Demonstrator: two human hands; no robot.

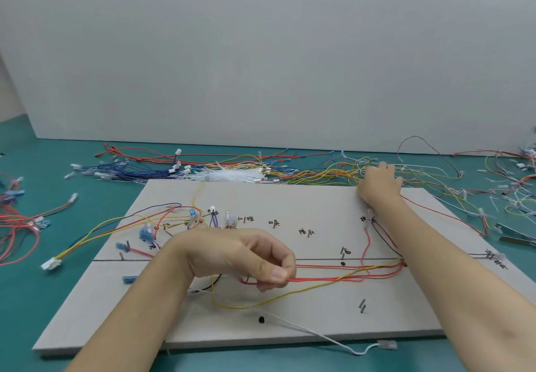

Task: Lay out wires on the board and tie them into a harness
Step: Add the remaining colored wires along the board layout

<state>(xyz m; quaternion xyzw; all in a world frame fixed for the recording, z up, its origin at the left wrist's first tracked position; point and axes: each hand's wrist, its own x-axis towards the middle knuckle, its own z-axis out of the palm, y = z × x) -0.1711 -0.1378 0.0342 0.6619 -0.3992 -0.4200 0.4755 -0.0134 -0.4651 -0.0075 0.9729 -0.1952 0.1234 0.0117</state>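
A grey board point(290, 200) fills the lower frame. The left hand point(240, 255), at centre, pinches a red wire bundle point(333, 277) running rightward along the board. The right hand point(377, 183), upper right, reaches into loose wires point(319, 171); its grip cannot be told.

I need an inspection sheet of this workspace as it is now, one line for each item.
Surface: teal table under a grey board.
Job's things: red wires and a yellow wire lie on the board; pegs and handwritten marks.
Clutter: loose wires beyond the board; white ties.
Grippers: left hand pinches the red wires; right hand reaches into the loose wires, its grip hidden.
Cables: white lead hangs over the near edge.
Surroundings: plain grey wall.
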